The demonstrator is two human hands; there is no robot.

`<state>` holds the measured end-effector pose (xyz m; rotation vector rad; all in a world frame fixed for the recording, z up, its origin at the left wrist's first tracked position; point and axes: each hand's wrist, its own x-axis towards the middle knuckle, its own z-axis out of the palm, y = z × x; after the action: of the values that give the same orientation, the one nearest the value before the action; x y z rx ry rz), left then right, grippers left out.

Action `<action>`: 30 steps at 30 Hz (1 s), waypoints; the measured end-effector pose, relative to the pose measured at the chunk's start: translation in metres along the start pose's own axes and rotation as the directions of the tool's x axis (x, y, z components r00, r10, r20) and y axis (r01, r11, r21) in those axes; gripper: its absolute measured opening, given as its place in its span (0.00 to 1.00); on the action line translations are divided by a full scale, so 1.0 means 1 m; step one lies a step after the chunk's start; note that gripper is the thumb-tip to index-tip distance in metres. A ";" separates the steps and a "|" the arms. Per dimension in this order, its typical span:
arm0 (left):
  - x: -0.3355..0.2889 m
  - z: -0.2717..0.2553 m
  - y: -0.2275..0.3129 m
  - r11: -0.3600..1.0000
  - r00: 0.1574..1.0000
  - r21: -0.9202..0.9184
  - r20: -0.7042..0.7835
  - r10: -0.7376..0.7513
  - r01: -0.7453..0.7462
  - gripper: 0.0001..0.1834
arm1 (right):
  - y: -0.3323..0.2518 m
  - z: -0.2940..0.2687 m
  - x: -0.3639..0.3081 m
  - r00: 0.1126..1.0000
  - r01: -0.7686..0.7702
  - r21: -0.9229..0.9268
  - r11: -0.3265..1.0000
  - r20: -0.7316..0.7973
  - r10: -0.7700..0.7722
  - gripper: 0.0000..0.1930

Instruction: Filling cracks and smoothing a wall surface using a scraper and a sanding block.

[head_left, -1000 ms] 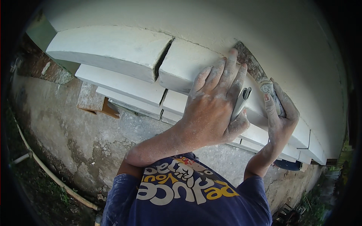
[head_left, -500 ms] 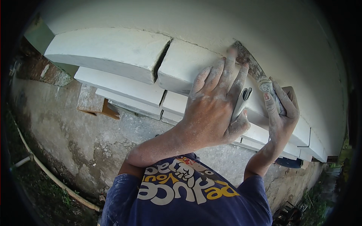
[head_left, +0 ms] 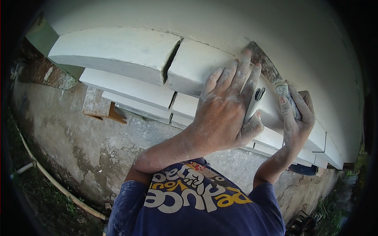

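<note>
My left hand (head_left: pixel 226 108) lies with its fingers stretched over the white stepped moulding (head_left: pixel 201 59), their tips near the joint with the pale wall. A folded pale sheet (head_left: pixel 255 105), dark on its inner side, is pinched between its thumb and the palm edge; its kind is unclear. In my right hand (head_left: pixel 301 118) is the handle of a putty knife (head_left: pixel 268 65) with a worn, plaster-smeared blade. The blade lies along the wall above the moulding, and my left fingertips are beside its end. White dust coats both hands.
A dark gap (head_left: pixel 171 61) splits the upper moulding at left. Below is a stained concrete floor (head_left: pixel 106 145) with a box-like brown and whitish object (head_left: pixel 103 106). A pale pipe (head_left: pixel 63 190) runs along grass at lower left. A dark blue round object (head_left: pixel 304 169) sits at right.
The putty knife and both hands have shifted slightly right along the moulding; the whole view has also moved a little. Both holds look the same.
</note>
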<state>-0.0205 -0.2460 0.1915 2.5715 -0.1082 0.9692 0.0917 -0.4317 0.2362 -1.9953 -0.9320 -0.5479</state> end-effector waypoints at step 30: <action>0.005 0.004 0.006 1.000 1.000 0.010 -0.003 -0.004 0.004 0.46 | -0.005 0.002 0.001 1.000 0.003 -0.089 0.996 -0.028 -0.005 0.22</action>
<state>-0.0157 -0.2526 0.1936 2.5781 -0.0982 0.9742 0.0888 -0.4278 0.2379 -2.0604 -0.9082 -0.6283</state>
